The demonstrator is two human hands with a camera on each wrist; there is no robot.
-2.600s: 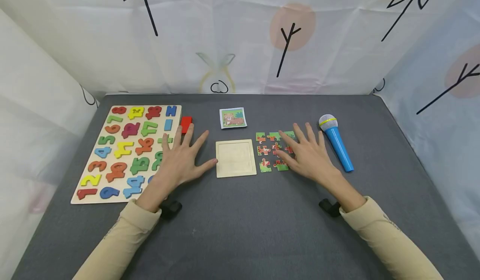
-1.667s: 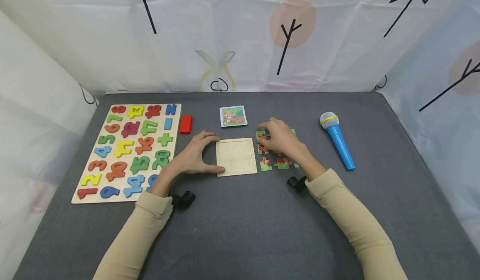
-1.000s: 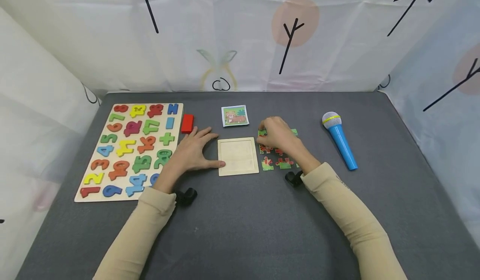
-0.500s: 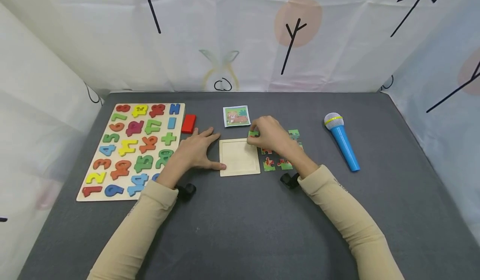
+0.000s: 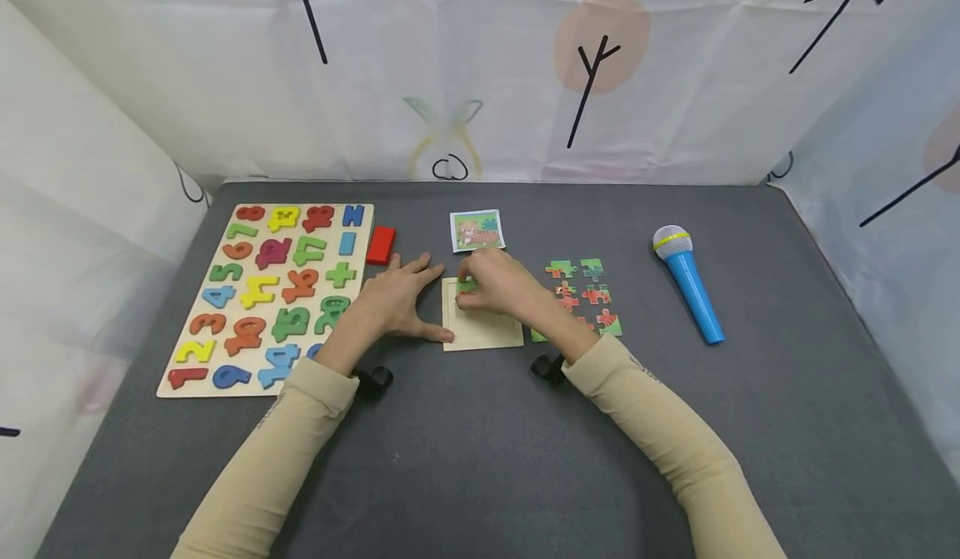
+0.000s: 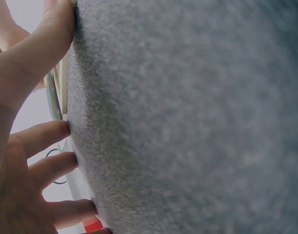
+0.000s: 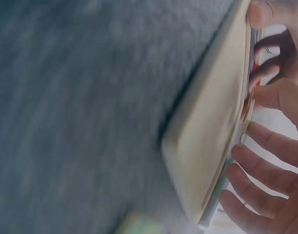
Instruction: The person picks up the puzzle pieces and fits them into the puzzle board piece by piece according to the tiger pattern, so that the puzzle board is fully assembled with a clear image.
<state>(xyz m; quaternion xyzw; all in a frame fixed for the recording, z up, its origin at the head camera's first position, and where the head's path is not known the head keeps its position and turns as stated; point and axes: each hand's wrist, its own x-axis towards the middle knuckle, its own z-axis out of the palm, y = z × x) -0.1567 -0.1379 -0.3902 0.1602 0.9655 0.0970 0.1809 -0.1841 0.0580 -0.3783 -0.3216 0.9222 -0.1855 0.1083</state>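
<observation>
My right hand (image 5: pixel 504 284) pinches a green jigsaw puzzle piece (image 5: pixel 467 286) between thumb and fingertips, over the upper left corner of a square wooden puzzle tray (image 5: pixel 483 336). The right wrist view shows this puzzle piece thin and edge-on, close above the tray. My left hand (image 5: pixel 392 302) lies with fingers spread on the table, thumb at the tray's lower left edge. Several loose puzzle pieces (image 5: pixel 597 294), green and red, lie in rows right of the tray, partly hidden behind my right wrist. A small picture card (image 5: pixel 477 231) lies behind the tray.
A wooden number board (image 5: pixel 180 384) with colourful numerals stretches along the table's left side, partly under my left forearm. Beside its upper right corner is a red block (image 5: pixel 381 245). On the right lies a blue toy microphone (image 5: pixel 693 296). White printed cloth (image 5: pixel 510 142) encloses the dark grey table.
My right hand went to the loose pieces, took the upper left one and carried it left over the tray. My left hand moved in, bringing its thumb to the tray's edge.
</observation>
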